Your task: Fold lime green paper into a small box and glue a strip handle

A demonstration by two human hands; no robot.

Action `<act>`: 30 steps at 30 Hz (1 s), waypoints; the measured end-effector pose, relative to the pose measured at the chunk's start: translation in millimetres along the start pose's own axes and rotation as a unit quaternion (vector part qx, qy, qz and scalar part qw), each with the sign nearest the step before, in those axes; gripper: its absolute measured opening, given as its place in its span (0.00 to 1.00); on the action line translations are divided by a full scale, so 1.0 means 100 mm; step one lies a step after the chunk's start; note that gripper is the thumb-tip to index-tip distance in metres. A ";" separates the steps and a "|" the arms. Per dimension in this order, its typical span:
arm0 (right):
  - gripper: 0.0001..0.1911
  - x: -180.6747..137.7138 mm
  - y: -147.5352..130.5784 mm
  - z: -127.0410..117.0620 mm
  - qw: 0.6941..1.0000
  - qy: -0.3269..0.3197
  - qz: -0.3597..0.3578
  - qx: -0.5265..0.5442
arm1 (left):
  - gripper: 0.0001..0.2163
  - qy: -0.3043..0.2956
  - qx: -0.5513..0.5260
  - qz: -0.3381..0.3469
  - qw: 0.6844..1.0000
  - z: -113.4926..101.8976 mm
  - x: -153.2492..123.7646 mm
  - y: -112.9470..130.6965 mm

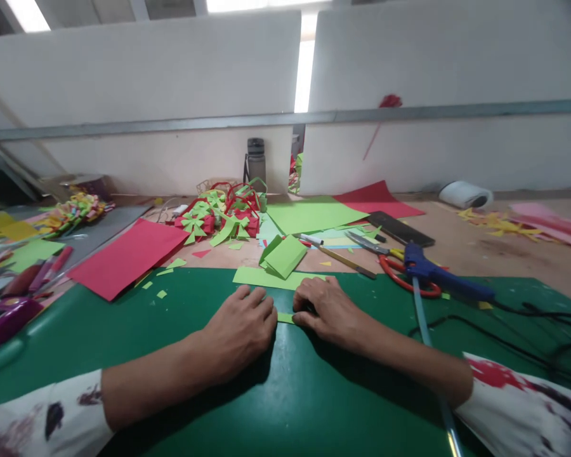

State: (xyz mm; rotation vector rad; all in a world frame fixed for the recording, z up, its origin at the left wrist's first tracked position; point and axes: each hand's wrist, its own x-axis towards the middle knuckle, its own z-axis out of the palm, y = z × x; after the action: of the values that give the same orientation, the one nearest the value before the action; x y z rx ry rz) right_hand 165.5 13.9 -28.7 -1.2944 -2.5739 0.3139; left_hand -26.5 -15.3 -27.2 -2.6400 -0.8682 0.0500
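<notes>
Both of my hands rest on a dark green cutting mat (171, 317). A small strip of light green paper (285, 317) lies between them. My left hand (240, 327) has its fingers curled down on the strip's left end. Gripping the strip's right end, my right hand (326, 310) keeps its fingers bent and pressed on it. Most of the strip is hidden under the fingers. Just beyond my hands lie a flat light green sheet (257, 277) and a folded light green piece (283, 256).
A red sheet (128, 257) lies at the left. Red-and-green paper baskets (219, 219) stand behind. A blue glue gun (440, 274), red-handled scissors (400, 273), a pencil (345, 260) and black cables (528, 330) sit at the right. Pens (38, 276) lie at far left.
</notes>
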 end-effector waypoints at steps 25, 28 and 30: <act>0.11 -0.15 -0.06 0.01 0.950 0.121 -0.165 -0.238 | 0.08 0.111 -0.233 -0.124 0.958 0.19 0.18 -0.01; 0.12 -0.16 -0.08 -0.01 0.954 0.117 -0.157 -0.228 | 0.09 0.121 -0.225 -0.122 0.959 0.23 0.20 -0.01; 0.12 -0.17 -0.08 -0.02 0.956 0.114 -0.152 -0.224 | 0.09 0.131 -0.222 -0.119 0.959 0.22 0.19 0.00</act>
State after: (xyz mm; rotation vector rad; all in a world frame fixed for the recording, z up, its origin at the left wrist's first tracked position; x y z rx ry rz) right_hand 169.6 -4.6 -25.9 -0.9556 -2.6693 -0.4754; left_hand -13.8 2.8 -46.2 -2.8181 -1.2072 -0.6093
